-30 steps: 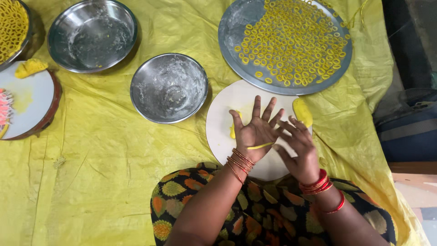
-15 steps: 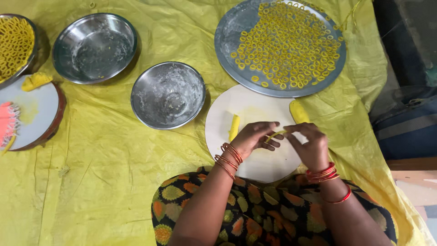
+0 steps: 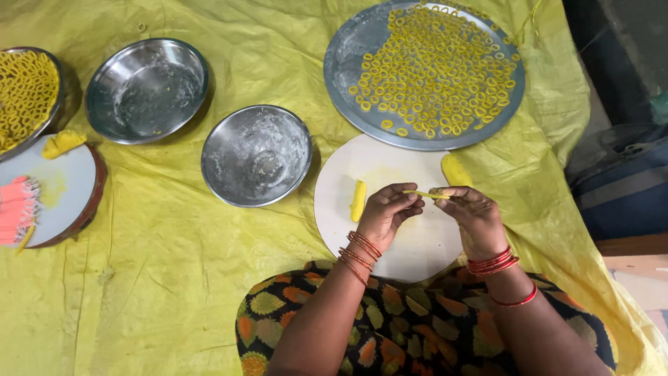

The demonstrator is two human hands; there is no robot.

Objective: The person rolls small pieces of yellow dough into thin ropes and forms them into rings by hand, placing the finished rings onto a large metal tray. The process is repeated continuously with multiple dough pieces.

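Yellow sheet under a white board [image 3: 410,244]; left hand [image 3: 390,212] and right hand [image 3: 473,216] pinch a soft, thin dough strand [image 3: 424,194] by its ends, likely easily torn

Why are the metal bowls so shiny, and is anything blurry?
Head view: soft light gives pale glare on the two empty bowls and the round tray; the dark right edge is dim; both hands, left hand and right hand, and the thin dough strip look sharp.
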